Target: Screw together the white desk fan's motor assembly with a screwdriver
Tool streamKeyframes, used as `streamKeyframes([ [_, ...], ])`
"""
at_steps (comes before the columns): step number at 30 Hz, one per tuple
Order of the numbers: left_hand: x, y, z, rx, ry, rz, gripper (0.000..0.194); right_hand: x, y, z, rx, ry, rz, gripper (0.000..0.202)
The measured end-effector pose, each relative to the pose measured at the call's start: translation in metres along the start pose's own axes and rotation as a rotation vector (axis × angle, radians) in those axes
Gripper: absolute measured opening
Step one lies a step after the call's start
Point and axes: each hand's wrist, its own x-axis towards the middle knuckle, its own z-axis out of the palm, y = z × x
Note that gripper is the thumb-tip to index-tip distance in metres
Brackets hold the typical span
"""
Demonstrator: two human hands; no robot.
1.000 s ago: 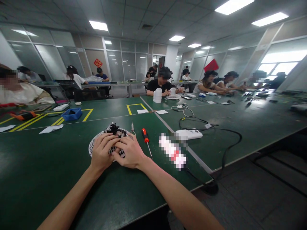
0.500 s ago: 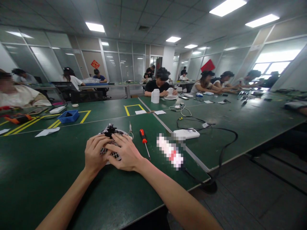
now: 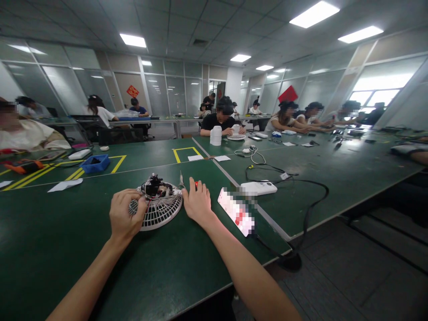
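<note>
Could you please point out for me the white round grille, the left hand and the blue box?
White round grille [image 3: 162, 213]: head view, on its bare lattice.
Left hand [image 3: 125, 213]: head view, on the back of the hand.
Blue box [image 3: 96, 168]: head view, on its near wall.

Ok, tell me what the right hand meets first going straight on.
The right hand would likely meet the red handle showing between its fingers, if not already touching; past that, the white paper.
</note>
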Motion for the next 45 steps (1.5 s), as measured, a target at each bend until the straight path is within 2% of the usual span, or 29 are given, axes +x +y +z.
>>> streamKeyframes([
  [7, -0.002, 0.000, 0.003, 0.005, -0.029, 0.008, 0.011, 0.002, 0.001, -0.003, -0.025, -0.080, -0.072, 0.048],
  [10, -0.002, 0.001, 0.004, 0.010, -0.047, 0.013, 0.011, 0.003, 0.001, -0.006, -0.041, -0.054, -0.089, 0.046],
  [16, -0.002, 0.002, 0.004, 0.022, -0.064, 0.021, 0.008, 0.005, 0.003, -0.007, 0.024, -0.047, 0.056, 0.050],
  [20, -0.001, 0.002, 0.005, 0.039, -0.053, 0.052, 0.009, 0.013, 0.011, -0.005, 0.100, -0.072, 0.142, 0.045],
  [23, -0.001, 0.002, 0.005, 0.045, -0.040, 0.071, 0.009, 0.018, 0.019, -0.002, 0.064, -0.092, 0.184, 0.052],
  [28, -0.002, 0.001, 0.005, 0.021, -0.054, 0.062, 0.008, 0.024, 0.026, 0.000, 0.044, -0.148, 0.179, 0.055],
  [34, -0.001, 0.001, 0.006, 0.003, -0.086, 0.003, 0.012, 0.024, 0.023, -0.001, 0.041, -0.178, 0.088, 0.050],
  [39, -0.003, 0.000, 0.006, -0.012, -0.104, 0.002, 0.011, 0.025, 0.023, -0.004, 0.090, -0.237, 0.091, 0.053],
  [45, -0.002, 0.001, 0.006, -0.014, -0.098, 0.025, 0.010, 0.026, 0.023, -0.007, 0.110, -0.197, 0.116, 0.037],
])
